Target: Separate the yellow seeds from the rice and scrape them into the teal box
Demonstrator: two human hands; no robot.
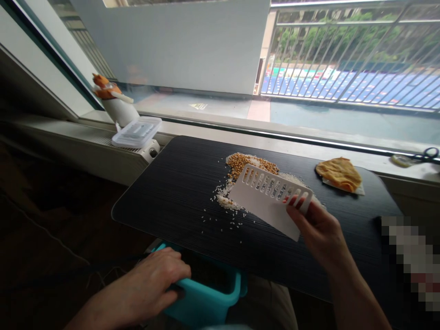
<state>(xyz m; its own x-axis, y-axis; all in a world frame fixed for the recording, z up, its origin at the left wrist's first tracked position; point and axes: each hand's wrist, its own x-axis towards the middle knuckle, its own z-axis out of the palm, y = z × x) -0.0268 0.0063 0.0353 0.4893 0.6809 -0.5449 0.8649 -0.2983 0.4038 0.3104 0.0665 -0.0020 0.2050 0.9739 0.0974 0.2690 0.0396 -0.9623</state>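
Observation:
In my right hand [319, 227] is a thin white slotted plastic panel [259, 201], pinched at its right end between thumb and fingers. It tilts over the black table [172, 192], its slotted edge toward the window. Just beyond it lies a heap of yellow beans [235, 164], with white rice grains [225, 200] around it and scattered toward the near edge. The panel hides part of both. My left hand [163, 275] is closed over the rim of a turquoise bin [202, 298] below the table's front edge. The bin's inside is dark.
A folded flatbread [340, 174] on paper lies at the table's right. Scissors [429, 156] rest on the windowsill. A clear lidded box [137, 131] and a white container [120, 110] stand at the left. A blurred-out item [412, 252] lies at the right edge.

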